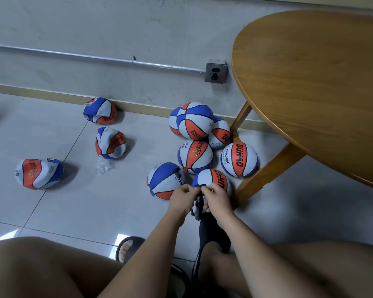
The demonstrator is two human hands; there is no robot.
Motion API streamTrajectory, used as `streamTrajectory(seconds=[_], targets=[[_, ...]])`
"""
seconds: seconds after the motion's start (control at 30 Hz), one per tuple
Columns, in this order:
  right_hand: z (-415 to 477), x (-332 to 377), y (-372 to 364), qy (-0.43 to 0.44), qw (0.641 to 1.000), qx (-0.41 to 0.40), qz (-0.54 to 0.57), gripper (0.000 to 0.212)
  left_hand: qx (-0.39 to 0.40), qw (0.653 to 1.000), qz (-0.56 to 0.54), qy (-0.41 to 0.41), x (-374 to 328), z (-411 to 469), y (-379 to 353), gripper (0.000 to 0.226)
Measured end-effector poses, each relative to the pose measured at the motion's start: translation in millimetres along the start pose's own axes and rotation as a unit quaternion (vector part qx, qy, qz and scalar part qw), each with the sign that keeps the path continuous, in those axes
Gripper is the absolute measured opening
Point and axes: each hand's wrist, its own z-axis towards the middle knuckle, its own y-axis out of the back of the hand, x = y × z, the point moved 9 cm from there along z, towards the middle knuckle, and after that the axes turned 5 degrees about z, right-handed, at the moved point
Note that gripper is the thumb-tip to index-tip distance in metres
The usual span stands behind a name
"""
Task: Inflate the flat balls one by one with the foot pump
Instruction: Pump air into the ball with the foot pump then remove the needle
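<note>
My left hand [182, 197] and my right hand [215, 197] both grip the black handle at the top of the pump [199, 208], which stands upright on the floor with my right foot at its base. A black hose runs from the pump up to a red, white and blue ball [163, 179] just left of the hands. Three flat, crumpled balls lie to the left: one by the wall [100, 110], one in the middle [110, 142], one at the far left [39, 174]. Several round balls [195, 120] are piled near the table leg.
A round wooden table [323, 82] fills the upper right, its legs [267, 172] just right of the hands. A wall socket [215, 72] and a metal conduit run along the concrete wall. Crumpled clear plastic [102, 166] lies on the tiled floor. My knees and sandalled feet fill the bottom.
</note>
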Motion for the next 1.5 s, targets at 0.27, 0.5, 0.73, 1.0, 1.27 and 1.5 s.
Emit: streamTrajectory(seconds=[0.27, 0.5, 0.73, 1.0, 1.27, 1.5], targets=[[-1.2, -50.7, -6.2, -0.077, 0.996, 0.047, -0.027, 0.024, 0.002, 0.997, 0.063, 0.040, 47.2, 0.5, -5.8, 0.034], [-1.4, -81.8, -7.5, -0.122, 0.984, 0.063, -0.115, 0.024, 0.001, 0.982, 0.183, 0.051, 69.6, -3.2, -14.5, 0.029], [0.4, -19.7, -1.4, -0.012, 0.995, -0.009, -0.096, 0.028, -0.053, 0.994, 0.096, -0.013, 18.8, -3.0, -6.2, 0.029], [-5.5, 28.9, -2.2, 0.048, 0.998, -0.030, 0.005, 0.026, -0.031, 0.998, -0.041, -0.040, -23.2, -4.0, 3.3, 0.025], [-0.5, -15.0, -4.8, -0.054, 0.998, 0.024, 0.027, 0.016, -0.009, 1.000, -0.003, -0.008, 10.5, -2.0, -6.1, 0.025], [-2.8, -58.8, -6.7, -0.110, 0.992, 0.056, -0.042, 0.023, -0.002, 0.996, 0.077, 0.048, 56.7, 2.9, -12.3, 0.031]])
